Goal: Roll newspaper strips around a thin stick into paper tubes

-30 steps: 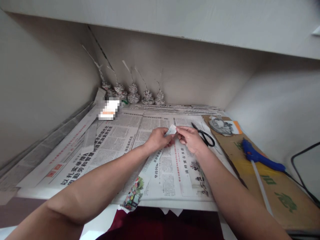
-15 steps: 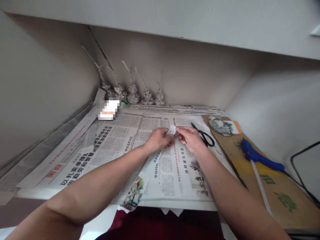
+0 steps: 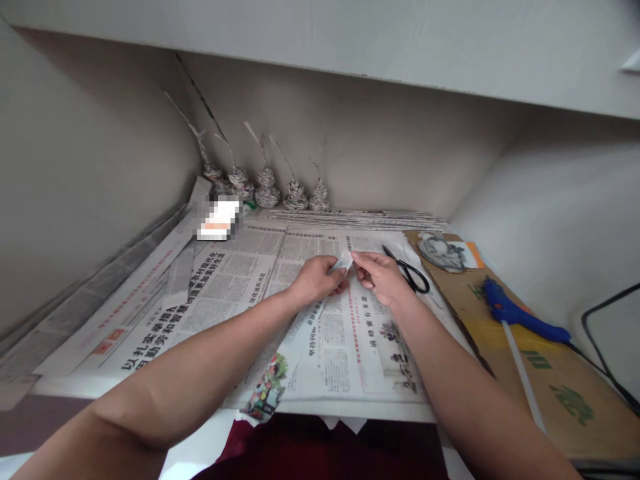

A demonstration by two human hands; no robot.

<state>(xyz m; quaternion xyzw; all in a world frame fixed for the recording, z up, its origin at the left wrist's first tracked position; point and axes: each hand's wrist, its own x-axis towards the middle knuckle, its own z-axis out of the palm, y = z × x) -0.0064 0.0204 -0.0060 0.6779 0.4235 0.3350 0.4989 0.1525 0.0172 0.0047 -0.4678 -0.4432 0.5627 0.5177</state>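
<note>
A strip of newspaper is pinched in my left hand, its short end poking up between thumb and fingers. From under that hand the strip seems to run down toward me, ending near a coloured picture. My right hand is closed at the strip's upper corner, thumb and forefinger gripping its tip. Both hands hover just above sheets of newspaper spread over the table. Black-handled scissors lie beside my right hand, partly covered by it.
Several woven paper gourds stand along the back wall, near thin rolled paper sticks. A blurred-out phone lies at back left. On the right, a blue glue gun with a white glue stick rests on cardboard. A shelf overhangs.
Almost nothing differs. The end of the paper strip has turned slightly between my fingers; both arms keep their places.
</note>
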